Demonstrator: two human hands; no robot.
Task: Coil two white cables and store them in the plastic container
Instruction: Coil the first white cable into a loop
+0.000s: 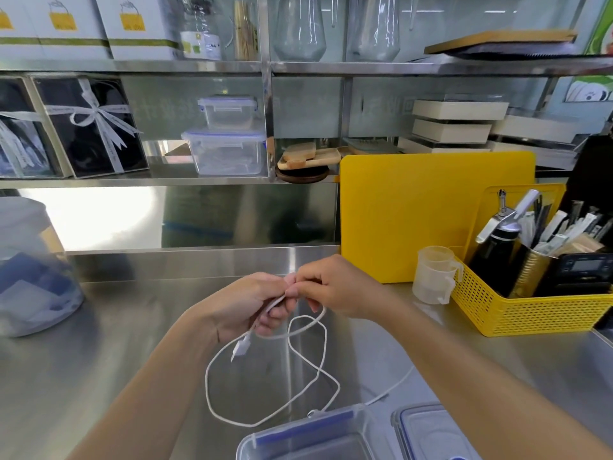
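1. Left hand (252, 302) is curled above the bare stainless-steel counter (116, 343), fingers pinching a doubled stretch of thin white cable (275, 416).
2. Right hand (335, 287) meets the left hand fingertip to fingertip; thumb and forefinger are pressed together on the same cable, other fingers folded under.
3. Below the left hand's heel, the cable's white plug end (241, 348) hangs free, pointing down and left.
4. Beneath both hands the cable drops in loose, uneven loops that cross one another; the lowest loop lies on the counter, nearer the person than the hands.
5. A second thin white cable (394, 386) lies on the counter below and right of the right hand, partly hidden by the right forearm; its full length cannot be seen.
6. Open clear plastic container with blue seal strip (308, 433) sits at the frame's bottom edge, directly below the hands. The cable's lowest loop is just beside its far rim; contact cannot be judged.
7. Clear plastic lid with blue trim (428, 429) lies just right of the container, under the right forearm.
8. Right of the right hand: a translucent measuring cup (431, 277), then a yellow perforated plastic basket (517, 310) holding utensils, with a yellow cutting board (414, 200) upright behind.
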